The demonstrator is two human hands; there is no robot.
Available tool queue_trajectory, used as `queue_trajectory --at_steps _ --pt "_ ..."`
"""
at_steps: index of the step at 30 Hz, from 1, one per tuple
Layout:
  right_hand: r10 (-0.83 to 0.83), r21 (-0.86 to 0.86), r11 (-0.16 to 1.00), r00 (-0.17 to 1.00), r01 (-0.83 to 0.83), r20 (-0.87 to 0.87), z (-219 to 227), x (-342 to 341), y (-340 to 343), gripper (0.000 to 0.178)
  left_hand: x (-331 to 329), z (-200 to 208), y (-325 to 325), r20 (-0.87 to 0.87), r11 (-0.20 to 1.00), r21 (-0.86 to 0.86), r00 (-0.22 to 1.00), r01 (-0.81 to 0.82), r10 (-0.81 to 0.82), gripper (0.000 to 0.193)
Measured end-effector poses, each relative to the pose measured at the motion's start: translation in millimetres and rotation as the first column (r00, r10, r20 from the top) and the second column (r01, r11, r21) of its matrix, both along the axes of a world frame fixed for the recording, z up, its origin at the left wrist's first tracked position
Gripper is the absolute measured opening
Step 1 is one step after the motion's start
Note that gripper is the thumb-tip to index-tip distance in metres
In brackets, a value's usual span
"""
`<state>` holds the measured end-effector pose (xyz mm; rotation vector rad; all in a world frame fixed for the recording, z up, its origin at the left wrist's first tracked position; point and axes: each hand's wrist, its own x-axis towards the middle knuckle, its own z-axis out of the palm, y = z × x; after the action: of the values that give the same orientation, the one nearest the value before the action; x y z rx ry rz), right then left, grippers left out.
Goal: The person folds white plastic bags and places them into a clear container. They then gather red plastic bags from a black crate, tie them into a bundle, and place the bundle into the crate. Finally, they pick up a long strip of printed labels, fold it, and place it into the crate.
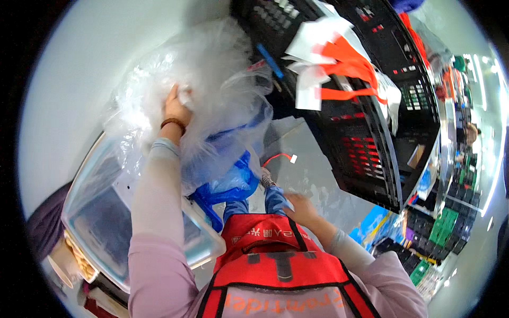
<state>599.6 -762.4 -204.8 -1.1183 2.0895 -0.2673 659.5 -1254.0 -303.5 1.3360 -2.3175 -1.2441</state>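
My left hand [177, 109] reaches up into a large bunch of clear plastic bags [217, 69], with its fingers closed on a crumpled piece of the film. A brown bracelet circles that wrist. Below the clear film hangs a bright blue plastic bag [228, 185], partly covered by it. My right hand [305, 211] is low, beside my red apron [273, 265] and in front of my jeans. Its thumb and fingers look a little apart and hold nothing that I can see; the hand is slightly blurred.
A translucent plastic bin [78, 204] stands under my left arm. Tall black crates [366, 153] rise at the right, with orange straps [352, 66] and white tags over one edge. An orange strap with a white tag [293, 158] lies on the grey floor. Shelves with green crates [444, 226] stand far right.
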Motion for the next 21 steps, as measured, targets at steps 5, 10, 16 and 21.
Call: queue_trajectory --at_steps 5,10,16,21 --pt "-0.436 0.584 0.746 0.898 0.320 0.065 -24.4 15.0 175.9 0.044 48.6 -40.9 12.4 0.215 0.963 0.204 0.951 0.178 -0.222 0.042" --pt "-0.652 0.520 0.679 0.751 0.519 0.101 -71.2 3.0 230.2 0.037 68.9 44.5 48.0 0.097 0.998 -0.050 0.995 0.027 -0.022 0.052" --pt "-0.639 0.271 0.755 0.762 0.597 0.103 -83.7 -30.9 221.6 0.029 90.0 153.4 150.5 -0.261 0.958 -0.125 0.940 -0.258 0.219 0.041" --pt "-0.063 0.273 0.960 0.892 -0.069 0.447 -67.3 2.4 246.4 0.046 137.8 166.2 342.4 -0.061 0.980 0.180 0.993 -0.088 0.101 0.031"
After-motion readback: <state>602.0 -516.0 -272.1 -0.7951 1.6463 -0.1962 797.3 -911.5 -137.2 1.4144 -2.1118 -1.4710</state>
